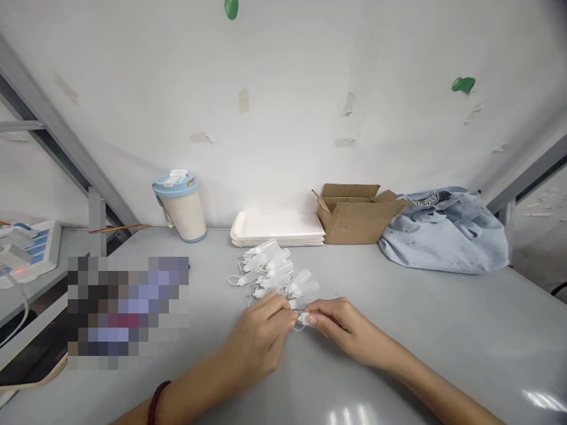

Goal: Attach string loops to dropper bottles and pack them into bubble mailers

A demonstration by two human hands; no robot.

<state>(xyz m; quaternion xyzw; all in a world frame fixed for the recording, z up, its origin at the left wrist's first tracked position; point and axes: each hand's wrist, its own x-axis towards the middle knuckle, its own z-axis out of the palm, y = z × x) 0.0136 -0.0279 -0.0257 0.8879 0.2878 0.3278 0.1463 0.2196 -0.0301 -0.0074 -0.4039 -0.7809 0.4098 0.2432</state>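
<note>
A small white squeeze bottle point(303, 319) with a pointed nozzle lies between my two hands, just above the table. The fingers of my right hand point(343, 327) pinch its body, which they mostly cover. My left hand point(266, 333) is closed at the nozzle end, thumb and forefinger pressed together around the tip. A thin white loop hangs below the nozzle. Just beyond my fingers lies a loose pile of similar translucent bottles point(277, 271), several of them with thin loops at their nozzle ends.
Behind the pile is a stack of white padded envelopes point(279, 227), with an open cardboard box point(365, 221) beside it. A grey-blue cloth bag point(447, 236) lies right. A lidded cup point(183, 209) stands back left. A blurred patch point(128, 313) covers the left; beyond it is a power strip point(35, 254).
</note>
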